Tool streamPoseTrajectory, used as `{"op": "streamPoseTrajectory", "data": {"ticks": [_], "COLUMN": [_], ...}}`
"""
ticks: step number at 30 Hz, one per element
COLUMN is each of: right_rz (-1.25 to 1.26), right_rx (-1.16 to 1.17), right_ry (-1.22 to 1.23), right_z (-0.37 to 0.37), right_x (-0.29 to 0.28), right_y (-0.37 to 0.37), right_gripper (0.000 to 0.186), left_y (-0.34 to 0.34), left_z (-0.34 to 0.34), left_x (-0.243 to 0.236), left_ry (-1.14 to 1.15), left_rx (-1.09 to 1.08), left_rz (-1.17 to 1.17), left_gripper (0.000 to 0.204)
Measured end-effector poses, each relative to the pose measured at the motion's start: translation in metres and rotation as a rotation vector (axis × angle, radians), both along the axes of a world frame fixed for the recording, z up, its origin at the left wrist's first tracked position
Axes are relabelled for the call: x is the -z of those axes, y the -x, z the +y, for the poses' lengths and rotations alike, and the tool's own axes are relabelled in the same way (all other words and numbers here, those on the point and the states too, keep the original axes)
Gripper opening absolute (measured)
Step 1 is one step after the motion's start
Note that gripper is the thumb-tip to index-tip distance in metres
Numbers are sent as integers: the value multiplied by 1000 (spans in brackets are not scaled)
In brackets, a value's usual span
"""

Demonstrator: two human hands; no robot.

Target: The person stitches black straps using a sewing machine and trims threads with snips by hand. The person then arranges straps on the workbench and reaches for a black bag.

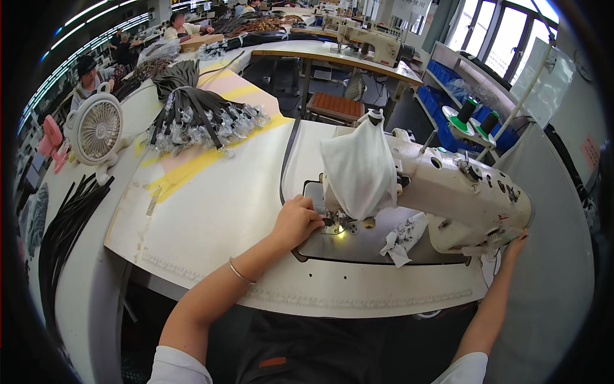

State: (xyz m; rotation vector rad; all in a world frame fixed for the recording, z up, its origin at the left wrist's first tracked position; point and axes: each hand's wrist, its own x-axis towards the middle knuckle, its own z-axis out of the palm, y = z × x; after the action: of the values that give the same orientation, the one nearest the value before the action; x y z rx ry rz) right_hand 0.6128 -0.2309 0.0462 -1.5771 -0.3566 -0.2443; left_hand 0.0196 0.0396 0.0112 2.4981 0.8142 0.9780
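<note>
A cream sewing machine (460, 182) stands on the white table, with a white cloth (361, 166) draped over its head. My left hand (298, 223) is at the needle area, fingers pinched on a small dark piece (328, 222) beside the presser foot. A small lamp lights the metal plate there. At the machine's right end, my right hand (513, 246) reaches up to the handwheel (528, 212); its fingers are partly hidden behind the machine. A crumpled, black-spotted white cloth (406, 239) lies on the bed under the arm.
Dark straps with clear-wrapped ends (198, 118) are heaped at the far left of the table. Beside them stand a white fan (97, 128) and a pink fan (52, 142). Black strips (70, 224) hang over the left edge. Green-based thread cones (465, 112) stand behind right. Other people sit farther back.
</note>
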Motion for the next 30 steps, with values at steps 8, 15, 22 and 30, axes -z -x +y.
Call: {"op": "streamPoseTrajectory", "data": {"ticks": [8,15,22,30], "right_rz": [-288,-10,7,-14], "right_rx": [179,119,187,152], "right_ry": [360,384,219,327], "right_z": [-2,-9,-8,-14], "right_x": [-66,-46,-45,-26], "right_y": [-29,-25,-28,-58], "right_gripper": [61,63,61,68], "left_y": [-2,-4,-4,-6], "left_z": [-4,-3,-4,-1], "left_x": [1,2,1,2], "left_ry": [-52,-87,-116,-92], "left_rx": [-11,-38,-38,-73], "left_rz": [0,-40,-62,-27], "left_gripper": [7,7,9,8]}}
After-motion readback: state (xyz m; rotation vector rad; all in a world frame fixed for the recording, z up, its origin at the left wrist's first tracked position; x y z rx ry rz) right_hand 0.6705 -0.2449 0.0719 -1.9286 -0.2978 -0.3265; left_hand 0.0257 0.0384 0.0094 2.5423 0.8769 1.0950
